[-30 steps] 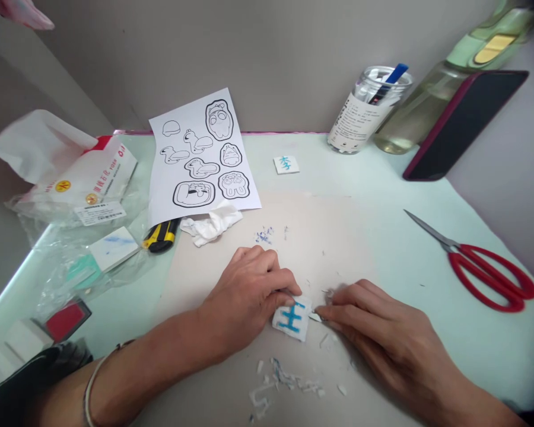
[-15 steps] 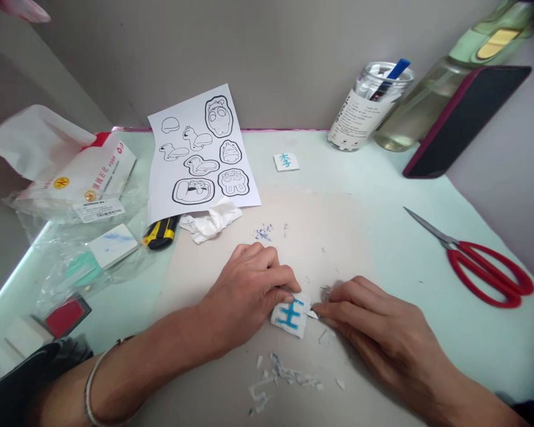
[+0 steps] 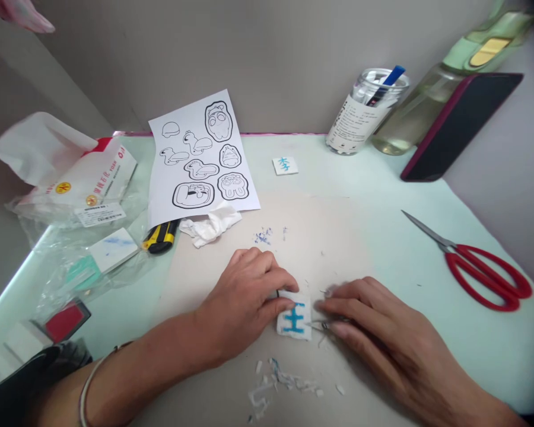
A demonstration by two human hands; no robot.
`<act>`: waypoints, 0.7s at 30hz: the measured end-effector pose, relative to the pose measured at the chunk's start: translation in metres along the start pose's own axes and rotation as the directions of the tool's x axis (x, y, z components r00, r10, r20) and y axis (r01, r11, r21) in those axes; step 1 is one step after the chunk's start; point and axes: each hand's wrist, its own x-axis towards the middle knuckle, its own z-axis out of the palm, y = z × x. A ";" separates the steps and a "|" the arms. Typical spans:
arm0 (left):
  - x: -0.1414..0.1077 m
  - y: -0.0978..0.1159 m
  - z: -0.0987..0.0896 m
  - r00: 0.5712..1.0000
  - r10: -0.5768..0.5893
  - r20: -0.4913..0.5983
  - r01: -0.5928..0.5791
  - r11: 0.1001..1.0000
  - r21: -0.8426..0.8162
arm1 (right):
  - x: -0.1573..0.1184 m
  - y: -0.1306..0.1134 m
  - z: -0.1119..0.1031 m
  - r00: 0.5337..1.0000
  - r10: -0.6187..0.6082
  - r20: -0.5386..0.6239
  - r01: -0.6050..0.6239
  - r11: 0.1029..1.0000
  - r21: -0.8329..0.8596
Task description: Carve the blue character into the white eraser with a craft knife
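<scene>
A small white square block with a blue character lies on the beige mat. The fingers and thumb of my left hand are closed on its upper left edge. At its right side, my right hand grips a thin metal blade tool between thumb and fingers, the tip at the block's right edge. Most of the tool is hidden by the hand. White shavings are scattered below the block.
Red-handled scissors lie at right. Behind stand a pen jar, bottle and phone. A second marked block, printed sheet, crumpled tissue, yellow cutter, ink pad and tissue pack also show.
The block has turned slightly and sits more upright in view. My right hand has shifted, and the tool's metal now shows lower along the block's right edge.
</scene>
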 end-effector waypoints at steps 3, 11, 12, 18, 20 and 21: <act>-0.002 0.004 -0.002 0.999 -0.012 0.033 0.013 1.000 -0.021 | 0.001 0.000 -0.002 1.000 0.015 -0.009 -0.015 1.000 -0.022; -0.009 0.016 0.000 0.998 -0.005 0.065 0.003 0.999 0.036 | -0.001 0.004 0.004 0.994 0.093 -0.050 -0.089 0.993 0.073; -0.009 0.017 0.000 0.998 -0.010 0.060 0.007 0.999 0.051 | -0.001 0.003 0.004 0.991 0.124 -0.046 -0.119 0.988 0.099; -0.010 0.023 0.002 0.985 -0.147 0.085 0.161 0.969 -0.187 | 0.000 -0.012 0.001 0.944 0.328 0.044 -0.328 0.913 0.241; -0.010 0.026 0.001 0.979 -0.183 0.090 0.202 0.930 -0.307 | 0.002 -0.017 0.000 0.938 0.342 0.054 -0.343 0.898 0.275; -0.011 0.027 0.001 0.979 -0.188 0.083 0.205 0.916 -0.344 | 0.003 -0.019 0.000 0.934 0.352 0.063 -0.355 0.889 0.291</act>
